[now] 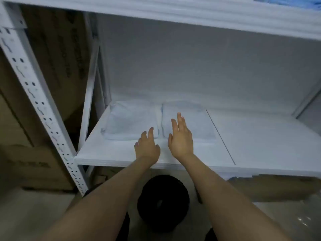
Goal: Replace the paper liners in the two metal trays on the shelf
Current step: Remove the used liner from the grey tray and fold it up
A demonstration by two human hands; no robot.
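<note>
Two shallow trays lined with pale paper sit side by side on the white shelf (pixel 251 141). The left tray (pixel 126 121) lies near the shelf's left end; the right tray (pixel 194 119) is beside it. The picture is blurred, so the metal rims are hard to make out. My left hand (pixel 147 146) reaches over the shelf's front part, fingers spread, near the left tray's front right corner. My right hand (pixel 181 138) is stretched flat over the right tray's front left part, holding nothing. Whether either hand touches a tray I cannot tell.
A perforated white upright (pixel 34 94) stands at the left, with cardboard boxes (pixel 34 162) behind it. Another white shelf board (pixel 191 16) hangs overhead. A black round object (pixel 163 202) sits on the floor under the shelf. More cardboard (pixel 278 186) lies below at the right.
</note>
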